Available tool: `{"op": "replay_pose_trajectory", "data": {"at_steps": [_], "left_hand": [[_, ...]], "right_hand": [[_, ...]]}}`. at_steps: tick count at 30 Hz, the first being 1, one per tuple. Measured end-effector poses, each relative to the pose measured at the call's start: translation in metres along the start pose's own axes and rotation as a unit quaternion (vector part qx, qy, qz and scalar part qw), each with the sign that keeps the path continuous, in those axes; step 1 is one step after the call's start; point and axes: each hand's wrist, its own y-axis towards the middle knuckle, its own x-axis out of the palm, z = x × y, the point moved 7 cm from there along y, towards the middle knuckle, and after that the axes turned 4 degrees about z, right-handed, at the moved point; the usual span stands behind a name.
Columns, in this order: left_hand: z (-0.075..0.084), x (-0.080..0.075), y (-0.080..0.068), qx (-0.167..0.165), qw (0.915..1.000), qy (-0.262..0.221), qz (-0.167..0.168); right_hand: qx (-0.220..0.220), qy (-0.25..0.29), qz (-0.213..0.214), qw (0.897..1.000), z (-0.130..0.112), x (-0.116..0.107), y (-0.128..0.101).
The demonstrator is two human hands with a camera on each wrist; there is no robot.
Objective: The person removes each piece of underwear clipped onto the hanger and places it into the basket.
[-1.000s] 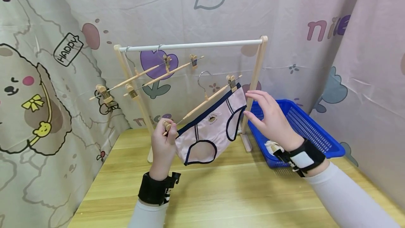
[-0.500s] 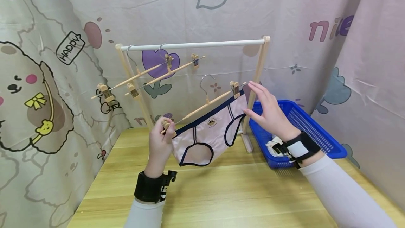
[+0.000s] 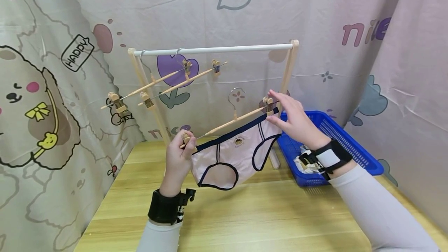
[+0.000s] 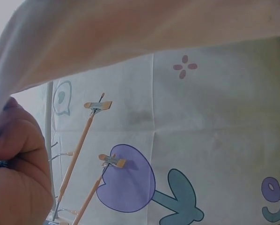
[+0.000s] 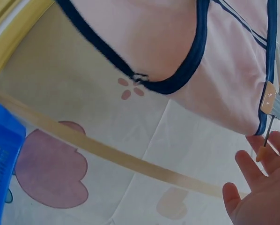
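Note:
Pale pink underpants (image 3: 241, 153) with navy trim hang by the waistband from a wooden clip hanger (image 3: 241, 119), whose metal hook (image 3: 235, 92) points up. My left hand (image 3: 178, 162) grips the hanger's left end, its fingers curled around the left clip (image 3: 185, 139). At the other end, my right hand (image 3: 297, 121) has its fingers extended beside the right clip (image 3: 269, 107), with the thumb near the waistband. In the right wrist view, that clip (image 5: 271, 101) bites the navy waistband edge and the fingertips are by the hanger's tip. The hanger tilts, right end higher.
Behind stands a wooden rack with a white rail (image 3: 217, 49). Two clip hangers (image 3: 189, 81) hang from its left part. At the right, a blue basket (image 3: 336, 139) holds some whitish cloth (image 3: 304, 162). Printed curtains surround the wooden table (image 3: 224, 221).
The hanger's right end and the underpants have come down and shifted right, so the tilt is smaller. My right hand has moved from beside the garment to the right clip. My left hand keeps its grip.

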Motion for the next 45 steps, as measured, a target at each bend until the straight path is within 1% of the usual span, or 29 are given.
{"op": "replay_pose_trajectory", "data": {"at_steps": [5, 8, 11, 14, 17, 21, 25, 32, 38, 45], "left_hand": [[0.0, 0.002, -0.001, -0.004, 0.9999, -0.005, -0.008], [0.001, 0.002, -0.002, -0.005, 0.9999, -0.011, -0.011], [0.001, 0.002, -0.001, -0.003, 0.9999, -0.012, -0.011], [0.001, 0.001, -0.001, -0.001, 0.9999, -0.011, -0.006], [0.001, -0.001, 0.0, -0.009, 0.9998, -0.017, 0.006], [0.001, -0.004, 0.0, -0.033, 0.9985, -0.035, 0.025], [0.004, -0.007, 0.0, -0.053, 0.9964, -0.047, 0.046], [0.01, -0.011, -0.001, -0.081, 0.9933, -0.022, 0.079], [0.014, -0.014, -0.002, -0.115, 0.9892, -0.008, 0.091], [0.015, -0.014, -0.004, -0.146, 0.9854, -0.008, 0.088]], "right_hand": [[0.025, 0.04, 0.002, 0.999, 0.001, 0.002, 0.0], [0.028, 0.057, 0.016, 0.998, 0.001, 0.002, -0.001], [0.043, 0.058, 0.034, 0.997, 0.002, 0.002, -0.003], [0.069, 0.068, 0.05, 0.994, 0.003, 0.001, -0.007], [0.094, 0.087, 0.057, 0.99, 0.002, -0.001, -0.013], [0.116, 0.103, 0.064, 0.986, -0.002, -0.002, -0.02], [0.13, 0.104, 0.076, 0.983, -0.007, -0.004, -0.027], [0.137, 0.089, 0.116, 0.98, -0.017, -0.011, -0.038], [0.154, 0.092, 0.141, 0.974, -0.022, -0.01, -0.049], [0.172, 0.105, 0.155, 0.967, -0.02, -0.005, -0.059]]}}
